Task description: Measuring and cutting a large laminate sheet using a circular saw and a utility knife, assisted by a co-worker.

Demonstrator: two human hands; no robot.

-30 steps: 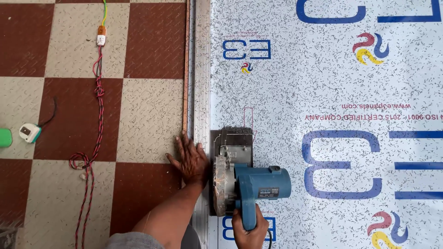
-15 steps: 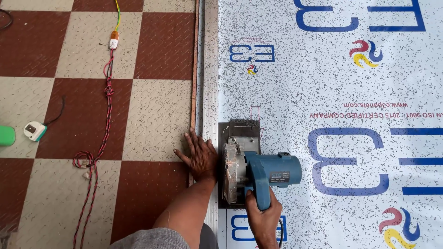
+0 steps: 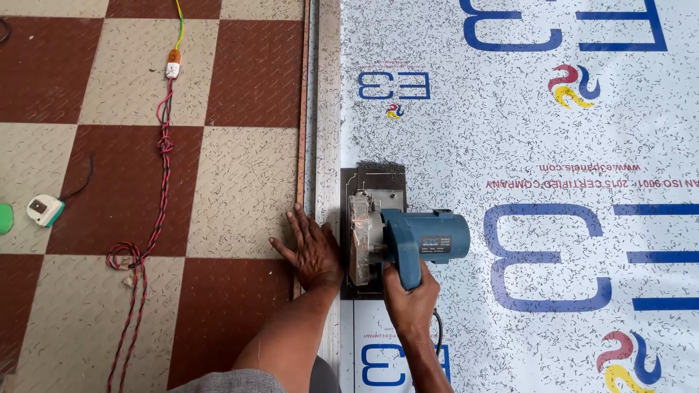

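A blue circular saw with a dark base plate sits on a large white film-covered panel near its left edge. My right hand grips the saw's blue handle from below. Flat and fingers spread, my left hand presses on the narrow strip at the panel's left edge, right beside the saw's base. A fine cut line runs up the panel ahead of the blade, with dark dust at the plate's front.
A red-and-black twisted cable runs along the brown and cream checkered floor to an orange-white connector. A small white device lies at the left. A thin metal strip borders the panel.
The saw and both hands sit further right and slightly lower in view, as my head shifted. The saw appears to have crept a little forward along the panel edge.
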